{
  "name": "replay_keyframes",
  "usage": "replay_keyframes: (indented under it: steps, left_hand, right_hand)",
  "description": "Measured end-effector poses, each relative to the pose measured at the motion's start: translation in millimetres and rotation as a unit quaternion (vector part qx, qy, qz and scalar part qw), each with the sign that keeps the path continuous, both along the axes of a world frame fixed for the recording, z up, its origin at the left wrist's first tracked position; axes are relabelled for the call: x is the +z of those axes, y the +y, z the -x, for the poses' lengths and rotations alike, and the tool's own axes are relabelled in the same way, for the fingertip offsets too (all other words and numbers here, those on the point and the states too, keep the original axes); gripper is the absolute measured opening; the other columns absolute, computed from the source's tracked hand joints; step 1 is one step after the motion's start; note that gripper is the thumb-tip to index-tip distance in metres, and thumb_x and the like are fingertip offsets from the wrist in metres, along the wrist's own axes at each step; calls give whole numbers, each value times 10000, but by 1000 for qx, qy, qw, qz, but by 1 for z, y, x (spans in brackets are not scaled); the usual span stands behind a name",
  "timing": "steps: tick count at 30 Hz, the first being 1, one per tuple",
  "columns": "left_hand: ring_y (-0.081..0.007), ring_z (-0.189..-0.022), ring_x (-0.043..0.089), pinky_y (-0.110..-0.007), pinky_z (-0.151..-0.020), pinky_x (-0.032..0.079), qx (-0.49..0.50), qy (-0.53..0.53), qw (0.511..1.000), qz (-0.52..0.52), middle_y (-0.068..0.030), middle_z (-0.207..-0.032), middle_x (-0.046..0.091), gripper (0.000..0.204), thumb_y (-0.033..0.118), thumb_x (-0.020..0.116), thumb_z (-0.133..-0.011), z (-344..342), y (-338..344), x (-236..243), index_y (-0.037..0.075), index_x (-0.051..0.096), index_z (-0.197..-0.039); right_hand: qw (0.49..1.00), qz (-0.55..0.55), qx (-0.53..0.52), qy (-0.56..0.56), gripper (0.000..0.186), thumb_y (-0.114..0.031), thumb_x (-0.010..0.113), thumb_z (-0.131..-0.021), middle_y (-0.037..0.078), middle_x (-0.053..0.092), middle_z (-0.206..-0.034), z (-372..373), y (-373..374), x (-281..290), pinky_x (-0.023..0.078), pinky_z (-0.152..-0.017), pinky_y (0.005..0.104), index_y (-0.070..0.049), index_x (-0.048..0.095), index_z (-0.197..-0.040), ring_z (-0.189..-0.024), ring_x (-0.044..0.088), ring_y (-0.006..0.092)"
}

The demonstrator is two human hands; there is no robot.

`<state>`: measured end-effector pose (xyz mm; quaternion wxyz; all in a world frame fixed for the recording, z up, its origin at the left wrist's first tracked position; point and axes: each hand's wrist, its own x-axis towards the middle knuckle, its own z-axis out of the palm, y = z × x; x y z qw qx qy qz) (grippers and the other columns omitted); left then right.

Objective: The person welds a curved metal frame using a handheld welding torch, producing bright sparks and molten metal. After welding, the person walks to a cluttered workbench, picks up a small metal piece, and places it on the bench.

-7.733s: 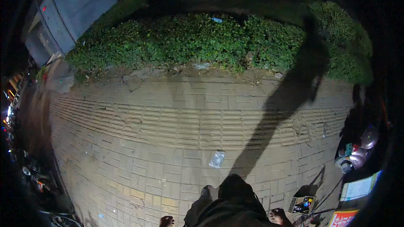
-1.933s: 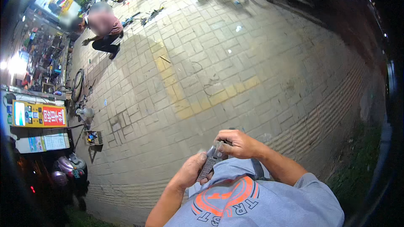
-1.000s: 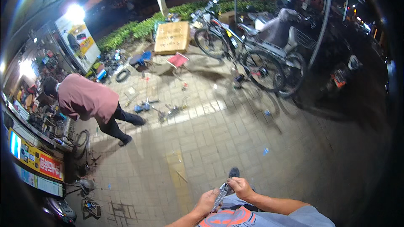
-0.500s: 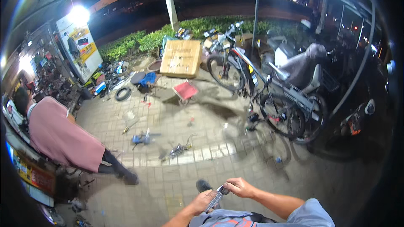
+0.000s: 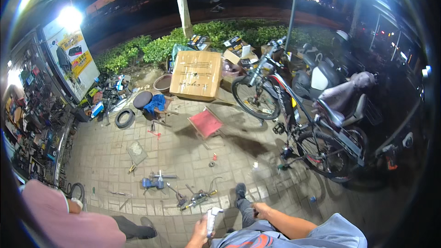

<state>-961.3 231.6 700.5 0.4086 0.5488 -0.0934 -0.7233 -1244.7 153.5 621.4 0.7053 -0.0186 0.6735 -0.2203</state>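
Right hand (image 5: 261, 210) now off tool (image 5: 211, 218), left hand (image 5: 200, 230) grip below.

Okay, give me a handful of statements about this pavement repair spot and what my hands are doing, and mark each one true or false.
1. The left hand holds a small pale tool upright. True.
2. The right hand grips the bicycle. False: it is close to the body, apart from the bicycle.
3. A large cardboard box stands before the hedge. True.
4. The red folding stool sits on the box. False: it stands on the paving.
5. A tyre lies flat on the paving. True.
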Motion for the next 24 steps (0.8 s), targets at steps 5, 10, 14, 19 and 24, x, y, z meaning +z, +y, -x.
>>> replay_keyframes:
  steps: [5,10,14,19,24]
  left_hand:
    - [-190,-478,531,-333,-428,426,86,-107,990,-18,-79,-609,544,347,346,490,-943,-61,-63,-18,11,557,-882]
    - [-172,-620,582,-327,-574,468,158,-116,980,42,-63,-708,575,228,192,585,-908,-111,-119,-24,-33,574,-944]
    - [-158,-419,500,-289,-377,401,235,-112,965,-11,-61,-585,542,346,353,414,-981,-112,-207,53,55,564,-889]
    - [-61,-627,477,-235,-531,387,100,-114,988,12,16,-784,551,291,289,512,-935,-135,-308,70,18,611,-976]
    - [-88,-662,477,-238,-541,386,-101,-174,976,81,-2,-832,560,458,397,495,-942,-187,-400,39,-19,561,-1121]
  right_hand:
    - [992,-96,-32,-72,110,-95,595,-855,95,463,-660,-36,-155,-47,429,-494,398,-42,513,-803,-557,465,232]
    - [926,214,-177,-255,572,-529,524,-887,143,553,-929,-1,-509,76,484,-581,426,-99,426,-1250,-710,559,258]
    - [971,212,40,-106,746,-556,503,-887,195,262,-1432,-142,-537,132,477,-830,458,-80,266,-1411,-1118,466,316]
    - [727,334,576,-170,586,-424,565,-911,138,551,-1238,-251,-463,122,481,-860,338,11,468,-1292,-1096,550,197]
    - [653,258,704,-104,558,-410,629,-859,122,639,-896,-323,-480,141,491,-670,295,54,553,-1160,-725,593,156]
